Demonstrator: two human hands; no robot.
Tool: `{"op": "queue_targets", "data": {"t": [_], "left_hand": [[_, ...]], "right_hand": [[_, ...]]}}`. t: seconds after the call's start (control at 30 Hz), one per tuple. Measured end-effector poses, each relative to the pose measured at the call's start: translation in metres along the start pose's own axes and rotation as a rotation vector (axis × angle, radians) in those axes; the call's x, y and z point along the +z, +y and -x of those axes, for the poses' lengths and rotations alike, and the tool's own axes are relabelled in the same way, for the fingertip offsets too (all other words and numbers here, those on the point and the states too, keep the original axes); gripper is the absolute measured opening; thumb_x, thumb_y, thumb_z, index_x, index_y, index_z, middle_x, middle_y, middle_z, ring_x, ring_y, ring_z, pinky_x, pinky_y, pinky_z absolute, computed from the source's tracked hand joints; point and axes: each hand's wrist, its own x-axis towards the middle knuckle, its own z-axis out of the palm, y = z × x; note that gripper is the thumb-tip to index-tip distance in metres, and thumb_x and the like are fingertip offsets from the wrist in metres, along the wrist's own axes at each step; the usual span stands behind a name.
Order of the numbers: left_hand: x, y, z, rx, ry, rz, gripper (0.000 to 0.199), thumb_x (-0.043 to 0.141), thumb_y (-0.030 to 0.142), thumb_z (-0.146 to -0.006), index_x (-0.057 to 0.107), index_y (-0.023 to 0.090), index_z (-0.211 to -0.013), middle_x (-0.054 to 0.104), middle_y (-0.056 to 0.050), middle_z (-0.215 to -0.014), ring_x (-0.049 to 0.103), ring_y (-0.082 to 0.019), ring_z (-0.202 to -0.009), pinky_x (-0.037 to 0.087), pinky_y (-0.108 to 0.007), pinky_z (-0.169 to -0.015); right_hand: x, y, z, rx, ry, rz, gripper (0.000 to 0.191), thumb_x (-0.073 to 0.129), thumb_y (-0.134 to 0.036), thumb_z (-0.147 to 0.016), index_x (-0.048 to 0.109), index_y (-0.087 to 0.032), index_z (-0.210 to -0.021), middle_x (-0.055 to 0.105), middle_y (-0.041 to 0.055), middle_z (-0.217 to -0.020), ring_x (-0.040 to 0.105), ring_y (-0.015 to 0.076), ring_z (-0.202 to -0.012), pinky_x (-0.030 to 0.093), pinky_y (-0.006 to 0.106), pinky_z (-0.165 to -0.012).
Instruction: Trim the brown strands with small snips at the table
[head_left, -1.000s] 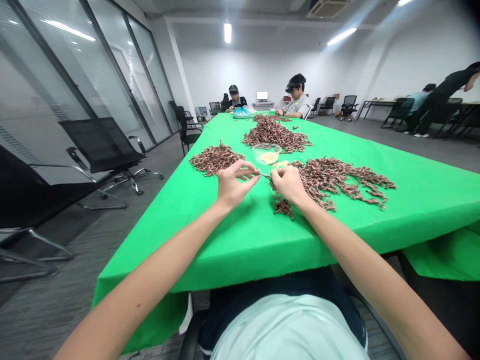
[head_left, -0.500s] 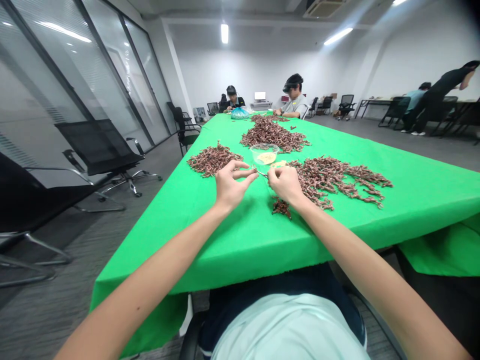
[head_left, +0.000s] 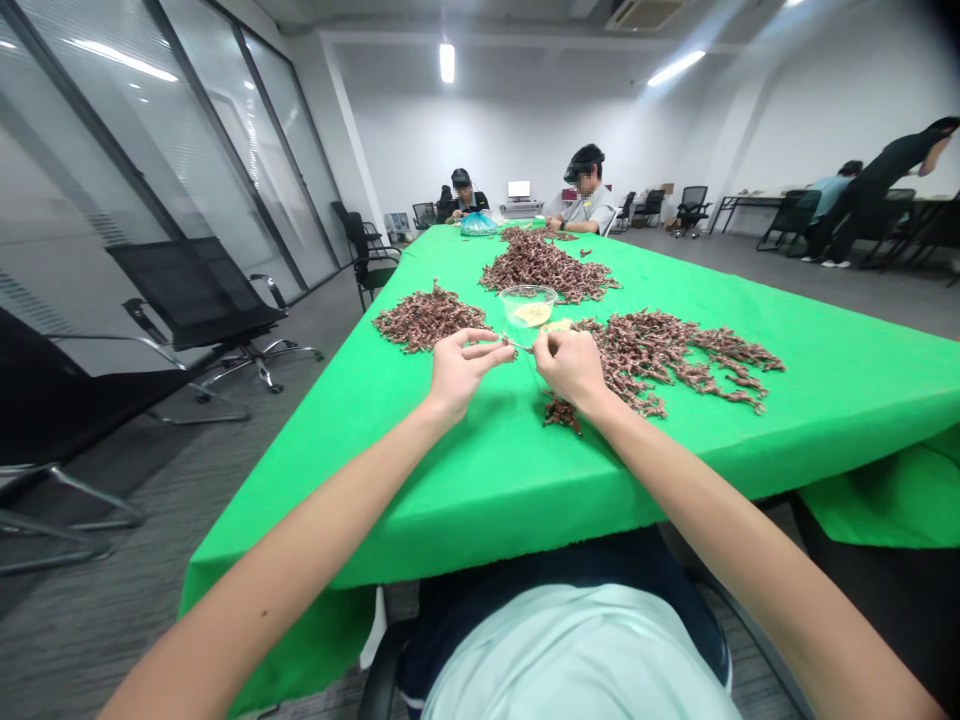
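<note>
Over the green-covered table, my left hand (head_left: pixel 457 375) pinches a small brown dried piece (head_left: pixel 513 345) between thumb and fingertips. My right hand (head_left: pixel 571 366) is closed around a thin, metallic-looking pointed tool (head_left: pixel 523 349); its tip meets the piece, and the fist hides the rest. Just beyond both hands stands a clear plastic bowl (head_left: pixel 511 310) with pale yellowish bits inside. A heap of brown, twisted dried pieces (head_left: pixel 660 345) spreads right of my right hand. Another heap (head_left: pixel 424 322) lies beyond my left hand. Darker scraps (head_left: pixel 562 413) lie below my right wrist.
Farther along the green tablecloth (head_left: pixel 787 330) is a larger brown heap (head_left: pixel 547 268) and a blue plastic bag (head_left: pixel 478 225). Two people sit near the far end. Black office chairs (head_left: pixel 202 290) stand to the left. More people are at desks on the right.
My left fingers have straightened slightly while keeping the pinch. The tool's tip and my right hand have barely shifted.
</note>
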Motion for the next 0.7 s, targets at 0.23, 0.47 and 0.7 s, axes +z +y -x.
{"op": "queue_targets", "data": {"t": [0.23, 0.47, 0.7], "left_hand": [[-0.0036, -0.0034, -0.002, -0.008, -0.034, 0.028, 0.06, 0.099, 0.03, -0.052, 0.068, 0.014, -0.101, 0.08, -0.011, -0.093, 0.077, -0.027, -0.09, 0.059, -0.043, -0.092], [-0.0059, -0.0056, -0.0039, 0.018, -0.076, -0.02, 0.056, 0.097, 0.032, -0.054, 0.071, 0.015, -0.101, 0.079, -0.01, -0.094, 0.076, -0.027, -0.092, 0.058, -0.043, -0.091], [-0.0062, -0.0027, -0.0017, 0.186, -0.074, -0.157, 0.044, 0.093, 0.034, -0.063, 0.073, 0.016, -0.099, 0.08, -0.009, -0.091, 0.077, -0.027, -0.092, 0.059, -0.041, -0.088]], "right_hand": [[-0.0019, -0.0013, 0.0004, 0.03, 0.008, 0.066, 0.041, 0.05, -0.034, -0.094, 0.07, -0.017, -0.062, 0.07, 0.0084, -0.062, 0.054, 0.0148, -0.056, 0.031, 0.029, -0.061], [-0.0021, -0.0019, 0.0008, 0.026, -0.008, 0.086, 0.041, 0.05, -0.034, -0.094, 0.071, -0.017, -0.063, 0.071, 0.0091, -0.065, 0.057, 0.0159, -0.058, 0.033, 0.029, -0.062], [-0.0009, -0.0023, 0.0013, 0.022, -0.027, 0.083, 0.041, 0.05, -0.034, -0.094, 0.072, -0.017, -0.064, 0.072, 0.009, -0.064, 0.057, 0.0161, -0.057, 0.032, 0.029, -0.061]]}}
